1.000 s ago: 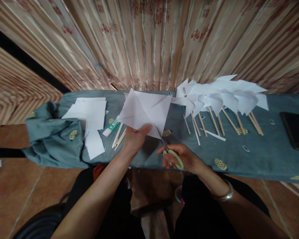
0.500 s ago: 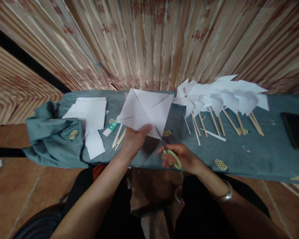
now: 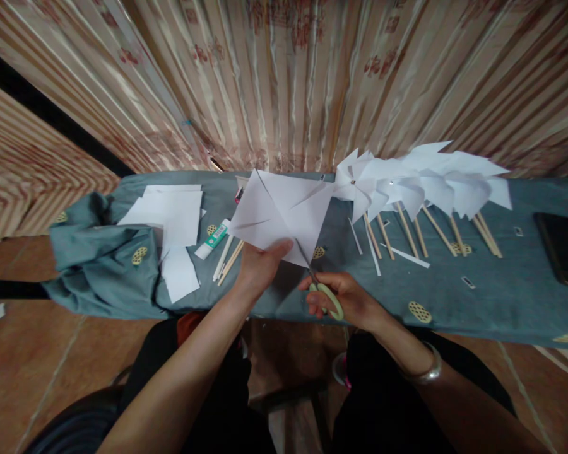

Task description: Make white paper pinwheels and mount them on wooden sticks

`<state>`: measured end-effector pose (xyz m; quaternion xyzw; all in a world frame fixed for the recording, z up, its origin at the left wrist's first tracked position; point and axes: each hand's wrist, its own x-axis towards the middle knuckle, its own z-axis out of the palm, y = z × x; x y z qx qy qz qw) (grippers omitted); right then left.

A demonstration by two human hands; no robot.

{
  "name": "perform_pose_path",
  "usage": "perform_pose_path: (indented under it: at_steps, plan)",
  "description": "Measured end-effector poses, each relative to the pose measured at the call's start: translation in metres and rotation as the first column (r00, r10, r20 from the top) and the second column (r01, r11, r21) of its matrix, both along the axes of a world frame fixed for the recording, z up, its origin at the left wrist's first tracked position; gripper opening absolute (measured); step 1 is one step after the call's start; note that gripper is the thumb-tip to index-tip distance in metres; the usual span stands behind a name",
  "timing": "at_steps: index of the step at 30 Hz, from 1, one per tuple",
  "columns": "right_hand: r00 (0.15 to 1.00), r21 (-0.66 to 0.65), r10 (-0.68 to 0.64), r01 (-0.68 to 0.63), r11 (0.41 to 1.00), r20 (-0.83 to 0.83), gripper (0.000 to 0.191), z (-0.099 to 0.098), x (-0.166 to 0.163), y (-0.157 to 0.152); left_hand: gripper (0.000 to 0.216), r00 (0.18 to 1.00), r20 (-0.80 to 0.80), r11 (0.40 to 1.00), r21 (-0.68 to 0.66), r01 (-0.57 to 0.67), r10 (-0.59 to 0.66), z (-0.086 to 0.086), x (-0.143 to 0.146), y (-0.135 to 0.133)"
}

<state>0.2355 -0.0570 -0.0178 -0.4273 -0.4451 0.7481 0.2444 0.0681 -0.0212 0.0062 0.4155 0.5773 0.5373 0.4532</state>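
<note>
My left hand [image 3: 260, 268] pinches the near corner of a creased white paper square [image 3: 281, 214], holding it tilted above the table. My right hand [image 3: 343, 299] grips green-handled scissors [image 3: 322, 287], and their blades reach into the paper's lower right edge. Both hands hover over the near edge of the table covered in blue-grey cloth [image 3: 478, 290].
Several finished white paper pinwheels on wooden sticks [image 3: 421, 189] lie at the back right. Loose white sheets [image 3: 170, 221], a glue stick [image 3: 212, 238] and bare sticks [image 3: 227, 257] lie at the left. A dark phone [image 3: 561, 246] rests at the far right. Paper strips lie scattered.
The paper has shifted slightly right and turned a little in my left hand. The scissors have edged further into its lower edge.
</note>
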Motion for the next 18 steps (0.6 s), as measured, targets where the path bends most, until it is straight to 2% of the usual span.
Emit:
perform_pose_path:
  at_steps: [11,18]
  plan:
    - [1.0,0.009,-0.018,0.018,1.0,0.007,0.043,-0.0006,-0.0009,-0.0001,0.02,1.0,-0.013,0.999,-0.026,0.026,-0.027,0.0003,0.0003,-0.0013]
    - [0.999,-0.003,-0.039,0.039,0.999,0.014,0.047,-0.0009,-0.0016,-0.0001,0.026,0.999,0.006,0.999,-0.012,0.05,-0.05,-0.0056,0.0013,-0.002]
